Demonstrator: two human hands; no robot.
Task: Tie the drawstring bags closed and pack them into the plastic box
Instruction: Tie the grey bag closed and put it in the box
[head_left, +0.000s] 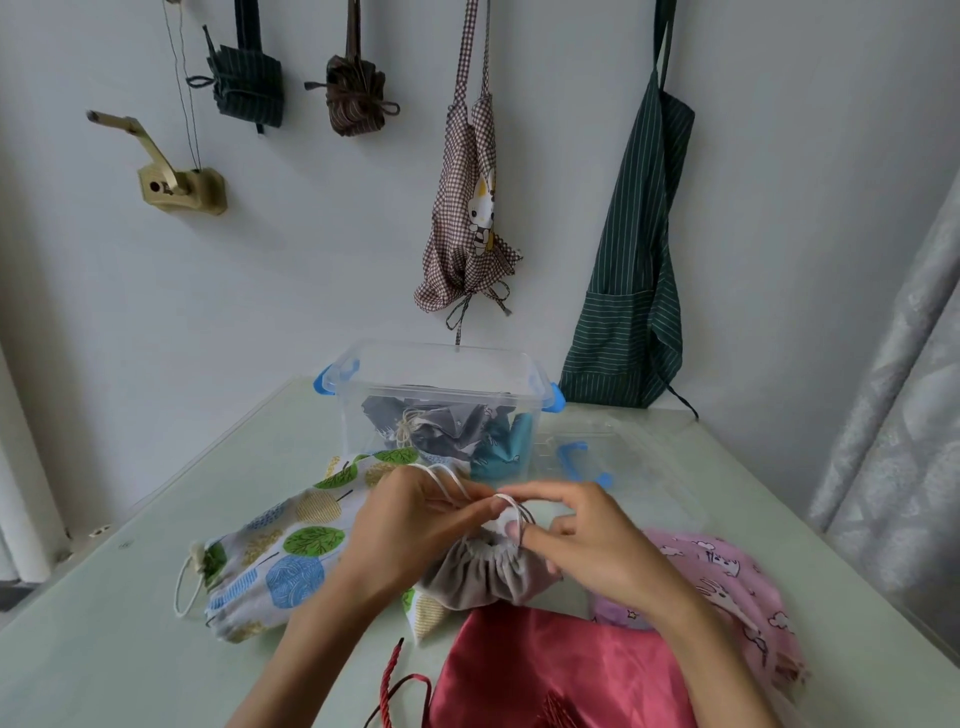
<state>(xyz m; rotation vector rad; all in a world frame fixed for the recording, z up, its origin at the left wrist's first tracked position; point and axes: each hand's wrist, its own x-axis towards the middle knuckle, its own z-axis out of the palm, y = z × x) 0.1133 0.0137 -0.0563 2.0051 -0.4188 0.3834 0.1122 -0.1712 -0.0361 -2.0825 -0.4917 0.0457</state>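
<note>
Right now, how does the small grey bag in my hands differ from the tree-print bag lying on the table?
The small grey drawstring bag is plain, while the tree-print drawstring bag carries green, blue and yellow trees. The grey bag looks smaller than the tree-print one. The left hand and right hand are working the grey bag's white cord; the tree-print bag lies untouched. Both sit outside the clear plastic box.

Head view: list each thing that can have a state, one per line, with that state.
Plastic box: open, bags already inside.
Box lid: off, flat on the table right of the box.
Grey bag: mouth gathered, cord being tied.
White cord: looped between both hands.
Left hand: pinches the cord.
Right hand: pinches the cord.
Tree-print bag: lying on the table, not packed.
Red bag: not packed.
Pink bag: not packed.
</note>
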